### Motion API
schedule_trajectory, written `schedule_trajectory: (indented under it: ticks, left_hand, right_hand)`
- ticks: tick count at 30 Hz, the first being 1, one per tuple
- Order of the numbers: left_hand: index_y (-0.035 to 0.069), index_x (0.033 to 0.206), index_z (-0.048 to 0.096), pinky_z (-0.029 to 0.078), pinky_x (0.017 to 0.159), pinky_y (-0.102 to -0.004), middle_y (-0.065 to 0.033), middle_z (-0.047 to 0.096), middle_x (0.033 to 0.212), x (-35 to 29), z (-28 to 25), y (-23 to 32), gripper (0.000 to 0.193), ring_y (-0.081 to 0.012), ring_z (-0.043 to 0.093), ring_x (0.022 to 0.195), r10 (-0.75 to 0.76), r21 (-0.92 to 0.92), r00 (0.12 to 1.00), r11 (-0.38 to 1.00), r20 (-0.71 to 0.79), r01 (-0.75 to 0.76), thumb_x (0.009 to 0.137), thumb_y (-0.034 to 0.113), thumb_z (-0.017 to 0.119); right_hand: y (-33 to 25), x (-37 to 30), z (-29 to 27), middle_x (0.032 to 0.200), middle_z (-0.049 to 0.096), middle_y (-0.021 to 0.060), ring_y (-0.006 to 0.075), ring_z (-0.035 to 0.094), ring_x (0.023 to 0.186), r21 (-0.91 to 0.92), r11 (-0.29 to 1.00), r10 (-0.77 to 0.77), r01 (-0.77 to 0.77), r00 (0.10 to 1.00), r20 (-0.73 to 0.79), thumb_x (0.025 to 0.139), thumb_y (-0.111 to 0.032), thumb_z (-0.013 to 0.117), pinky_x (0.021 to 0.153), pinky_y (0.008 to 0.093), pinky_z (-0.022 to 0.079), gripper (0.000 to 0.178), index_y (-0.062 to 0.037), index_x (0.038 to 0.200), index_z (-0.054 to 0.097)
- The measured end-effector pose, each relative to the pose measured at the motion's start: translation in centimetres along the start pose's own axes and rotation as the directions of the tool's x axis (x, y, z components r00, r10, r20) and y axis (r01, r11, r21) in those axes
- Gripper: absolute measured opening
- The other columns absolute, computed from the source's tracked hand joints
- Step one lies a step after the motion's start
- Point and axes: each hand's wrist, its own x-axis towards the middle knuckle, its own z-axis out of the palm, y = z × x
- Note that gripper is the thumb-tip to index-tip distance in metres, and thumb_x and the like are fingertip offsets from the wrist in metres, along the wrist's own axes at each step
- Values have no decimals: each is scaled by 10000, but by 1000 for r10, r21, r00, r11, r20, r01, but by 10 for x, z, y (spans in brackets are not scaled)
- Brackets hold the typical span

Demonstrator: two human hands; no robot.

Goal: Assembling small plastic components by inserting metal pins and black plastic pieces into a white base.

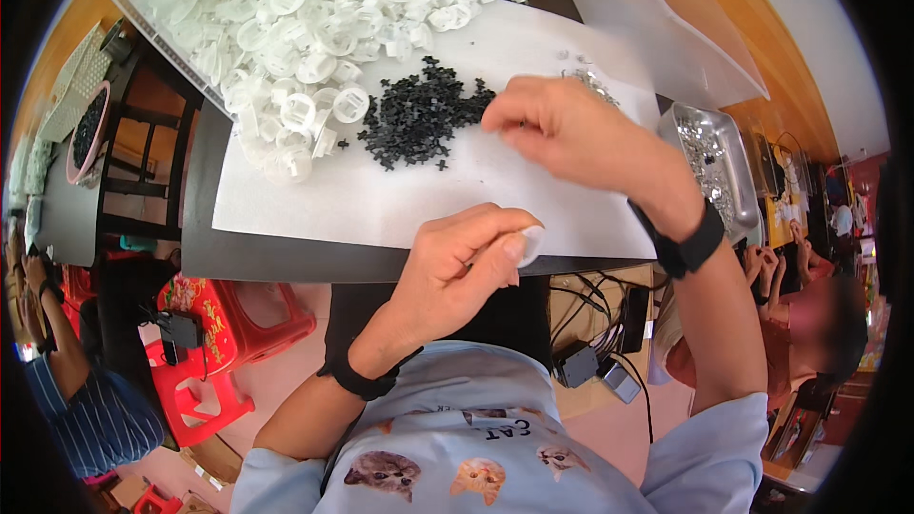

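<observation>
My left hand (466, 262) is closed around a small round white plastic piece (533, 245), held just in front of the table's near edge. Above the white sheet (381, 209), my right hand (552, 128) has its fingers pinched together at the right side of a pile of small black cross-shaped pieces (414, 114). Whether a piece sits between those fingertips is hidden. A big heap of translucent white round plastic parts (324, 9) spreads over the far left of the sheet. Tiny shiny metal pieces (595, 86) lie beyond my right hand.
A metal tray (709, 167) of small shiny parts stands to the right, below a clear plastic sheet or bin (666, 9). Red stools (228, 333) are at the lower left. Cables and small boxes (590, 366) lie below the table. Other people sit at both sides.
</observation>
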Motion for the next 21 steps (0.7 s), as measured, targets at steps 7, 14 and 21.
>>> schedule_trajectory:
  ticks: [7,14,21]
  left_hand:
    - [-42,1037,643,496,585,-221,-68,640,828,-5,-3,9,271,-93,599,658,-58,-160,997,986,-50,49,966,140,456]
    - [-70,1044,633,508,587,-242,-95,646,812,-18,-8,15,298,-112,602,654,-93,-195,990,978,-104,72,964,160,460]
    - [-72,1052,626,506,584,-249,-110,643,805,-23,-6,11,316,-116,598,647,-112,-200,983,976,-147,82,979,187,460]
  right_hand:
    - [-10,6,31,901,612,140,324,607,855,148,982,-124,115,991,48,828,-51,537,736,399,488,200,-23,990,651]
    - [-9,11,37,896,595,124,318,599,871,53,988,-147,144,988,41,826,-54,567,717,405,487,162,-48,966,647]
    - [-9,5,35,854,558,124,290,574,770,105,987,-126,123,992,23,845,-29,563,687,359,463,110,7,943,595]
